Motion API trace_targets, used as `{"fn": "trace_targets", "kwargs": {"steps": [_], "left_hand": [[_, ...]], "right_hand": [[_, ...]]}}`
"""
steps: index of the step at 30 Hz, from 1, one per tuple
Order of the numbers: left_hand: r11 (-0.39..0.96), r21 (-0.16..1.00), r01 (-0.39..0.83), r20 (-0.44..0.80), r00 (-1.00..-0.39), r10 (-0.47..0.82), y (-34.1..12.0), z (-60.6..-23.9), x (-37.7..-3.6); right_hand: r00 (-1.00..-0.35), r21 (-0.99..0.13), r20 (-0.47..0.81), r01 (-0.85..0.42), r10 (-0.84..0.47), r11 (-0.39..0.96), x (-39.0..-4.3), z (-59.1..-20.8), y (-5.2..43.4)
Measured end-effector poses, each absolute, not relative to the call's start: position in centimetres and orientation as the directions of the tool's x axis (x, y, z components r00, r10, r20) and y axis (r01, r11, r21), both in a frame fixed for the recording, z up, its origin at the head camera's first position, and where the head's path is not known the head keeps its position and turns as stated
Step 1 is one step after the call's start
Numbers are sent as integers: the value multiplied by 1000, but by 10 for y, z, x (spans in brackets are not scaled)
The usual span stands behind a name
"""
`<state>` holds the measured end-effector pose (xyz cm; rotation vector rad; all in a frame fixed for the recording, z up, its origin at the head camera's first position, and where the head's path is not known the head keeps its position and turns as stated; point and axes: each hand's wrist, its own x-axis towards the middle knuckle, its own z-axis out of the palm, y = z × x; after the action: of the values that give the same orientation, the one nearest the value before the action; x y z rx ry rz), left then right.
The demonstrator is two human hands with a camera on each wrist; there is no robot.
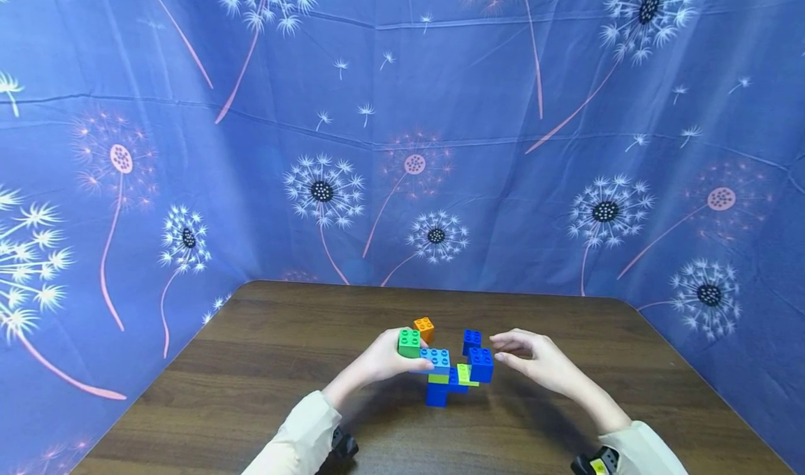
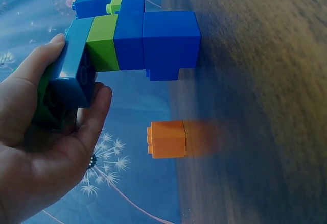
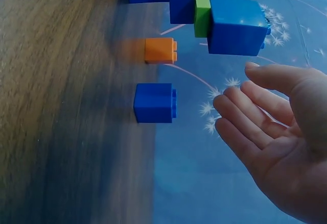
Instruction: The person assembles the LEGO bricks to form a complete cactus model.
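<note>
A built structure of toy building bricks stands in front of me, with a dark blue brick (image 1: 437, 395) at its base. My left hand (image 1: 380, 360) grips its left side, thumb on the light blue brick (image 1: 435, 367) and fingers behind the green brick (image 1: 409, 348). Lime pieces (image 2: 103, 44) sit between blue bricks in the left wrist view. At the right end, a dark blue brick (image 3: 236, 27) tops a thin lime piece (image 3: 202, 12). My right hand (image 1: 546, 360) hovers just right of that end, fingers loosely bent, touching nothing.
Behind the structure, a loose orange brick (image 1: 424, 330) stands on the brown wooden table (image 1: 302, 314). A loose dark blue brick (image 3: 154, 103) stands to its right, studs up. A blue cloth with dandelion prints (image 1: 503, 181) hangs beyond the table's back edge.
</note>
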<state>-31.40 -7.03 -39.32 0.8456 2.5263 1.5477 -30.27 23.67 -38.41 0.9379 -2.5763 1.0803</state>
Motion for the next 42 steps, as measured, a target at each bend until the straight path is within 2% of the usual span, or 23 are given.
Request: {"fn": "trace_targets", "kwargs": {"steps": [17,26,42], "left_hand": [[364,826,431,227,-845,485,-71,-394,-316],[367,827,426,216,-843,492,-69,-374,-298],[381,820,427,204,-840,502,-72,-393,-317]], "right_hand": [[-786,-557,411,-618,-462,555,-322,-400,230],[-784,-552,425,-621,-453,556,-326,-401,220],[-792,-517,477,-604,-382,607,-337,-405,206]]}}
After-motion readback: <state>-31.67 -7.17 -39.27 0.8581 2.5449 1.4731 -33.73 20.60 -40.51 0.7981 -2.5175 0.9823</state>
